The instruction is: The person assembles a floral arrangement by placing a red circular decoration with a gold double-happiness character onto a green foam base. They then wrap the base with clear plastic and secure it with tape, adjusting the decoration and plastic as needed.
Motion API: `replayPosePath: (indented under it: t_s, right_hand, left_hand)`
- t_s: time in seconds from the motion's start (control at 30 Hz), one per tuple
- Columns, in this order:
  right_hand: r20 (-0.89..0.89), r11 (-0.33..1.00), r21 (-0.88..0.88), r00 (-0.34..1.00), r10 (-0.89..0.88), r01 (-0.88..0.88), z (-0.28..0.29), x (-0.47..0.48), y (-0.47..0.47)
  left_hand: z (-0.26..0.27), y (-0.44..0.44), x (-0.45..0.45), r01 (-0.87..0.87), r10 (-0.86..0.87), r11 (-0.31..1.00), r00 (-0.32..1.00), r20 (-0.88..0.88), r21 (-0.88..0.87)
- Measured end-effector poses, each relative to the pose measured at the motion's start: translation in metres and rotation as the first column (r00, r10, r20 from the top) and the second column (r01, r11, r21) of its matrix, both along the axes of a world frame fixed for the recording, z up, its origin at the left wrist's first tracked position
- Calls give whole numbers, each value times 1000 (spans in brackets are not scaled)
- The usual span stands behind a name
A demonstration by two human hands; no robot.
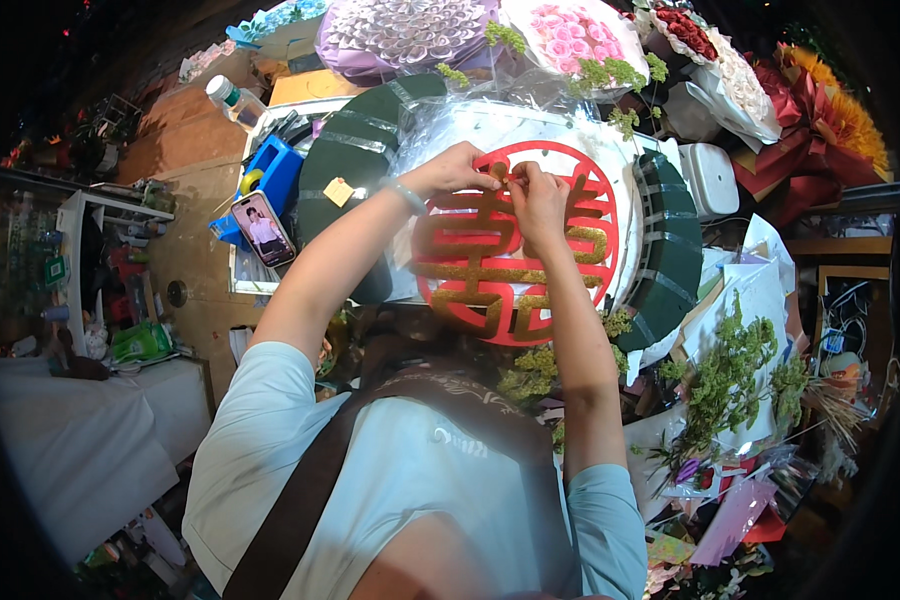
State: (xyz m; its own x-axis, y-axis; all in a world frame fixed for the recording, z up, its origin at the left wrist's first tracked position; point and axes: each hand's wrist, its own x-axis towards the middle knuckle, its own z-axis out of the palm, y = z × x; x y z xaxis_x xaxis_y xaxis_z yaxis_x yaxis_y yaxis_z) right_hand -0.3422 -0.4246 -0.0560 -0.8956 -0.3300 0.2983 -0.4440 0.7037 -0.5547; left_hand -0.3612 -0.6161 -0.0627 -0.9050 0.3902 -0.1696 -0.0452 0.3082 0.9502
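Observation:
A round red double-happiness decoration (pixel 610 217) with a gold glitter character (pixel 465 275) on its face is before me, over a white tabletop. My left hand (pixel 461 171) grips its upper part, the thumb in front and the fingers partly hidden behind the red rim. Close beside it, my right hand (pixel 538 202) pinches at the top of the gold character, and the fingertips of both hands almost meet. Whether a small piece is between them is too small to tell. Dark green curved foam pieces (pixel 356 154) banded with clear tape lie left and right of the decoration.
Wrapped bouquets (pixel 570 37) line the far side. At left are a phone (pixel 264 229), a blue tape dispenser (pixel 276 169) and a bottle (pixel 234 101). A white box (pixel 709 180) stands at right, above green sprigs (pixel 735 375) and wrapping paper.

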Motion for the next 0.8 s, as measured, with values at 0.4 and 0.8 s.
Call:
replayPosePath:
  t_s: [0.4,0.8]
  right_hand:
    - [-225,993,119,974,30,-3,1,1,-2]
    - [-186,954,-289,974,-133,75,9,-12,7]
  left_hand:
    - [-19,-1,-7,-70,71,995,997,7,-70]
    - [6,3,-7,-57,62,997,995,84,-59]
